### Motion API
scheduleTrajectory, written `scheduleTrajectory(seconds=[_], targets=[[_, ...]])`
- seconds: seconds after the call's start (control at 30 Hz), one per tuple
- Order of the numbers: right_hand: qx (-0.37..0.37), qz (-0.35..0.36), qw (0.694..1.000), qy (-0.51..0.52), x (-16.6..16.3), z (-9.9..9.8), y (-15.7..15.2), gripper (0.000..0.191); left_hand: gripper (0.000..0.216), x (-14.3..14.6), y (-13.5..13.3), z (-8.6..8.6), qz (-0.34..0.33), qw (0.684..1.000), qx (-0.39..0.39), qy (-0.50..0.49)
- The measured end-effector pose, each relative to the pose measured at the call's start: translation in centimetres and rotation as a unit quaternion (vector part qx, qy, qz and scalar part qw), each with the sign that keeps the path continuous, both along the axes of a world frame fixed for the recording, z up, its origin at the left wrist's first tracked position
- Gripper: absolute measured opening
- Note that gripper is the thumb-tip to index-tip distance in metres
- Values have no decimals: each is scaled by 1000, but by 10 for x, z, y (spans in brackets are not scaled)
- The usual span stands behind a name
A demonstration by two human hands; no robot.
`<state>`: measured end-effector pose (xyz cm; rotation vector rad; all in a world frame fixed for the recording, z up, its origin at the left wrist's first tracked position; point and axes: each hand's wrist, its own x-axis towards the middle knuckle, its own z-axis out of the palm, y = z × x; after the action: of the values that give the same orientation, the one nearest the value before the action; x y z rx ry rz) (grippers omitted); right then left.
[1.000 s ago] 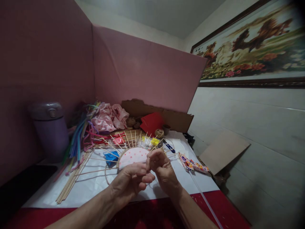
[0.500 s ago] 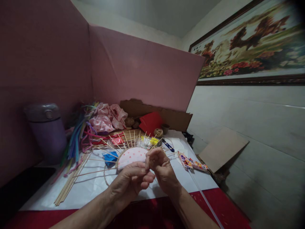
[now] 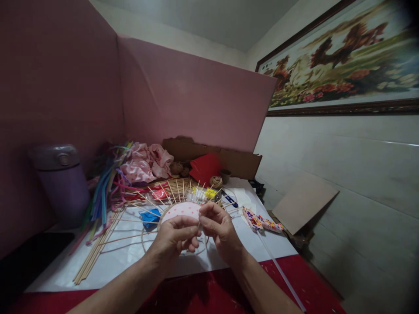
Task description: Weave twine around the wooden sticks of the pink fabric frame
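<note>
A round craft piece with a pink dotted centre and thin wooden sticks fanning out from its rim lies tilted on the white sheet. My left hand and my right hand meet at its near edge, fingertips pinched together on something thin that I cannot make out. Both hands cover the lower part of the piece.
A purple lidded container stands at the left. Behind the piece lie coloured pipe cleaners, pink cloth, red paper, a twine roll and a cardboard box. Loose sticks and a flowered fabric strip flank it.
Both hands have risen slightly and drawn closer at the fingertips; the left fingers uncurled from a loose fist into a pinch. The camera view shifted a little to the right.
</note>
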<state>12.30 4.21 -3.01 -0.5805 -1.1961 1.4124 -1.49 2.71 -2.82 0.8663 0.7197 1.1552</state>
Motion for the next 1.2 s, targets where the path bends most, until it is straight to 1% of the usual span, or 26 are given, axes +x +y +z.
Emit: scheduleTrajectory(seconds=[0.07, 0.13, 0.23, 0.37, 0.5, 0.7, 0.93, 1.03, 1.1, 1.2], targets=[[15, 4, 1000, -23, -1, -1, -1, 19, 21, -1, 3, -3, -5, 1000, 11, 1], [39, -12, 998, -51, -1, -1, -1, 20, 23, -2, 3, -4, -16, 1000, 24, 11], [75, -37, 993, -84, -2, -1, 0, 21, 25, -1, 2, -2, -12, 999, 38, 25], [89, -33, 991, -95, -2, -2, 1, 24, 24, -2, 1, 2, -9, 999, 34, 36], [78, -42, 992, -94, -4, -3, 1, 28, 23, -4, 2, 2, 1, 998, 30, 55], [48, -30, 994, -95, -4, -5, 2, 32, 19, -5, 3, -1, 19, 997, 38, 60], [51, -56, 991, -107, -7, -4, 1, 32, 17, -3, 2, -2, 40, 997, 30, 56], [39, -53, 993, -100, -7, -2, -1, 32, 14, -2, 3, -3, 52, 997, 18, 50], [22, -43, 995, -88, -6, 1, -1, 34, 10, -1, 3, -2, 42, 998, 19, 38], [-4, -31, 998, -58, -5, 2, -1, 36, 5, -1, 1, 3, 9, 999, 34, 13]])
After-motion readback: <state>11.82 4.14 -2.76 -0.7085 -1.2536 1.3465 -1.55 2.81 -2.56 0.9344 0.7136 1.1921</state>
